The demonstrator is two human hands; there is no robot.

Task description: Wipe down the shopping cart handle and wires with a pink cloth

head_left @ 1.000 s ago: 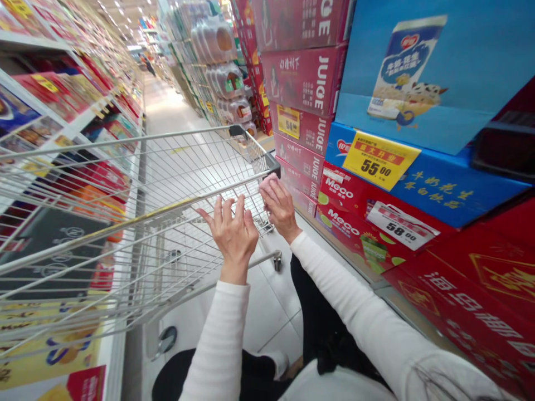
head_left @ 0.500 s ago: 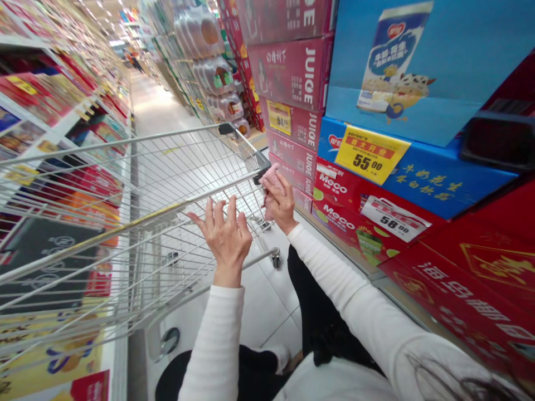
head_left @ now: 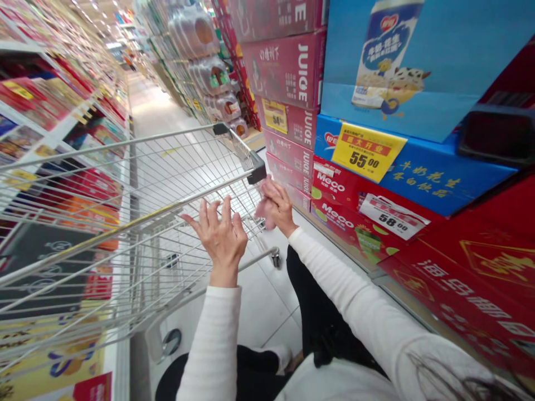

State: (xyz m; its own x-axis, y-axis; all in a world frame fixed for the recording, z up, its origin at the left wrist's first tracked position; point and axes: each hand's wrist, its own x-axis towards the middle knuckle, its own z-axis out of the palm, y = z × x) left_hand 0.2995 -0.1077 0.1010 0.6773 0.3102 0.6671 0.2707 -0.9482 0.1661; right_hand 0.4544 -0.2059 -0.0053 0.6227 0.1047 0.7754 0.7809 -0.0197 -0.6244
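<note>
A wire shopping cart (head_left: 167, 209) stands in front of me, with a black plastic corner piece (head_left: 257, 169) at its far right. My right hand (head_left: 282, 209) holds a pink cloth (head_left: 266, 210) just below that corner, beside the cart's side; part of the cloth is hidden by the fingers. Near the cart's side rail, my left hand (head_left: 219, 236) is raised with its fingers spread and slightly bent, holding nothing. Whether its fingertips touch the wire is not clear.
Stacked drink cartons, including pink boxes (head_left: 284, 67) and a blue box (head_left: 418, 167) with a yellow price tag (head_left: 370, 151), line the right. Shelves of packaged goods (head_left: 42, 100) run along the left. A tiled aisle floor (head_left: 152, 100) leads away between them.
My right hand and the pink cloth have moved slightly down from the cart's black corner. My left hand has shifted a little left, its fingers still spread.
</note>
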